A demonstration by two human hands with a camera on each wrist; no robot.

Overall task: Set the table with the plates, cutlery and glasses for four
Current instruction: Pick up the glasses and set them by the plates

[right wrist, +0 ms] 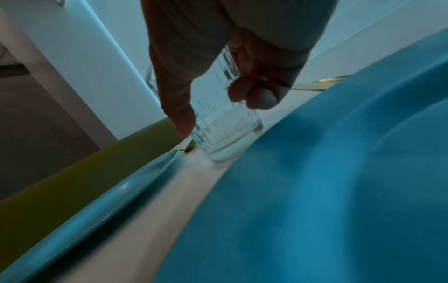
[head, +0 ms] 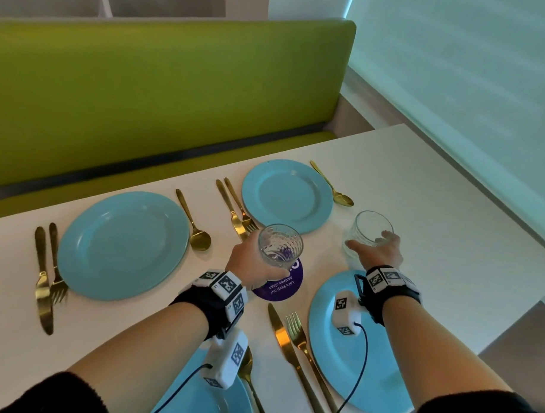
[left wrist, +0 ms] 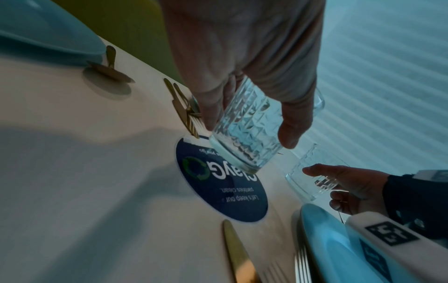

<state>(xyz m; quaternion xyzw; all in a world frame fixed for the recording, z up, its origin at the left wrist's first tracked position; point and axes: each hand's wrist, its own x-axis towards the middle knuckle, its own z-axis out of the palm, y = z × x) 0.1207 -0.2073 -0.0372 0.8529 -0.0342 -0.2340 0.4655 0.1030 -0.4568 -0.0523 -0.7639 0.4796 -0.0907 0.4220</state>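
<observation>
Both hands carry a glass toward the places. The left hand point(head: 252, 266) wraps its fingers point(left wrist: 294, 122) round a patterned glass point(head: 280, 245), held tilted above the round purple sticker point(head: 282, 288) on the bench point(head: 434, 218), probably bound for a far plate point(head: 287, 196). The right hand point(head: 379, 250) curls its fingers point(right wrist: 260, 97) round a second glass point(head: 370, 231), whose base is at or just above the bench between the two right-side plates, likely so it sits above the near plate point(head: 325, 347). Cutlery already flanks the plates.
</observation>
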